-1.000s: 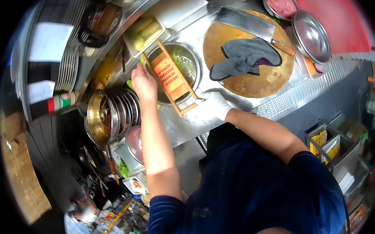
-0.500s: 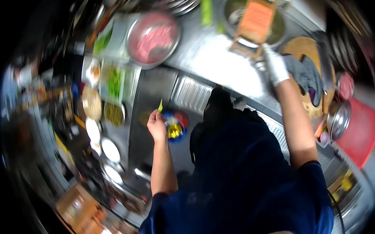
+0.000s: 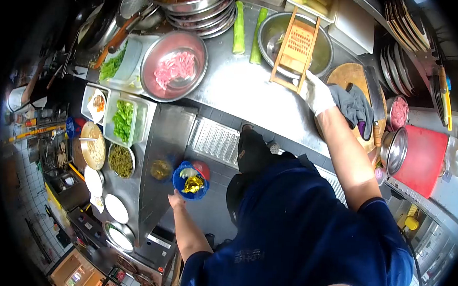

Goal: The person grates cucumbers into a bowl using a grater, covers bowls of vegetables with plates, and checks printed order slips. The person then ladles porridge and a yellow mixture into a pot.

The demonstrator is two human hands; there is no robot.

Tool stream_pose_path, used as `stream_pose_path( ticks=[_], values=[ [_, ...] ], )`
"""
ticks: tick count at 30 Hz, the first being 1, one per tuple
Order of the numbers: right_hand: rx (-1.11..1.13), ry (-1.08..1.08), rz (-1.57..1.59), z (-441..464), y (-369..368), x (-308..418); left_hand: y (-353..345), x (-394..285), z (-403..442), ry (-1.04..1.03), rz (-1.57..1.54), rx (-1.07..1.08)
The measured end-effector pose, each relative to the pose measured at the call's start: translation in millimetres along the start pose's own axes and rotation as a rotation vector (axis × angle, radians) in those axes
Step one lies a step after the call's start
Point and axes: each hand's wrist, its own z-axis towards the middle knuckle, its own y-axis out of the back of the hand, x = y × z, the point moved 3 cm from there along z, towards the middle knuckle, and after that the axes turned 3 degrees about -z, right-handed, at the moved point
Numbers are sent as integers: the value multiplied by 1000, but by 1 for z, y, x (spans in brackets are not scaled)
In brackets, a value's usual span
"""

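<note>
My right hand (image 3: 317,95), in a white glove, is closed on the lower end of a wooden-framed grater (image 3: 294,56). The grater leans across a steel bowl (image 3: 266,40) on the counter. My left hand (image 3: 176,199) is bare and hangs low beside a blue bin (image 3: 176,183) on the floor, its fingers partly hidden and apparently loose, with nothing visible in them. Yellow foil-like material and pale scraps lie in the bin. Two green stalks (image 3: 238,31) lie left of the bowl.
A steel bowl of pink meat strips (image 3: 176,66) stands on the counter. At left are a container of cut green peppers (image 3: 122,120) and white plates (image 3: 116,208). Right of my gloved hand, a cleaver (image 3: 375,93) and grey cloth (image 3: 351,102) lie on a round wooden board (image 3: 344,72).
My left hand has moved lower and left, and the green piece it pinched is no longer visible in it. My right hand stays at the grater. The view has shifted and sharpened.
</note>
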Motion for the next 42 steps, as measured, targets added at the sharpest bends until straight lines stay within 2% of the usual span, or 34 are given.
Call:
stream_pose_path(
  ticks=[1,2,3,4,5,7,9,10,12,15,18,21,24,25,26,29,30,31,32,33,35,36,38,39,40,41,42],
  values=[
    [24,12,13,0,4,0,-22,-1,38,-341,109,-108],
    [-31,24,8,4,21,-2,-27,-45,5,-440,219,-15],
    [-53,19,12,16,44,-7,-41,-81,-19,-712,107,82],
    [-73,29,27,11,41,-5,-34,-147,-110,-1029,77,12],
    [-94,39,42,1,34,-4,-47,-187,-149,-1031,-11,147],
    [-179,63,2,-14,19,-1,-69,-262,-229,-1293,11,191],
    [-185,39,-7,-26,-3,3,-107,-325,-280,-1530,-30,312],
    [-200,16,-21,-32,-13,4,-133,-351,-295,-1628,13,292],
    [-241,-31,-91,-30,-11,0,-174,-402,-335,-1657,21,320],
    [-298,-135,-200,-26,4,-10,-224,-461,-382,-1639,330,304],
    [-353,-88,-223,-34,-7,-9,-290,-493,-365,-1674,380,258],
    [-454,-82,-280,-33,6,-12,-269,-503,-381,-1492,274,481],
    [-671,177,-593,-46,30,-17,-235,-494,-373,-1154,24,818],
    [-739,243,-691,-53,35,-21,-215,-487,-374,-1228,13,793],
    [-805,365,-982,-82,-1,6,-193,-478,-375,-1301,-3,766],
    [-756,899,-1210,-112,-46,29,-121,-436,-385,-1407,-61,734],
    [-634,1093,-1291,-117,-60,36,-99,-419,-389,-1533,-104,685],
    [-506,1072,-1361,-120,-76,41,-79,-404,-396,-1659,-148,635],
    [-362,1021,-1479,-122,-94,44,-62,-390,-406,-1560,-112,715],
    [-204,823,-1528,-123,-106,40,-40,-376,-420,-1454,-71,790],
    [-34,1144,-1606,-122,-129,34,-2,-355,-457,-1287,-6,985],
    [-32,1144,-1581,-123,-133,29,14,-349,-478,-1224,20,1106],
    [-26,1179,-1429,-128,-135,26,8,-336,-481,-1284,-258,1396],
    [-20,1220,-1309,-133,-135,30,8,-345,-477,-1586,-129,1216],
    [-20,1197,-1048,-139,-138,31,8,-353,-473,-1861,-27,977],
    [-14,748,-956,-142,-140,26,11,-354,-496,-2045,86,457],
    [20,612,-711,-134,-138,13,3,-350,-492,-2099,200,444]
  ],
)
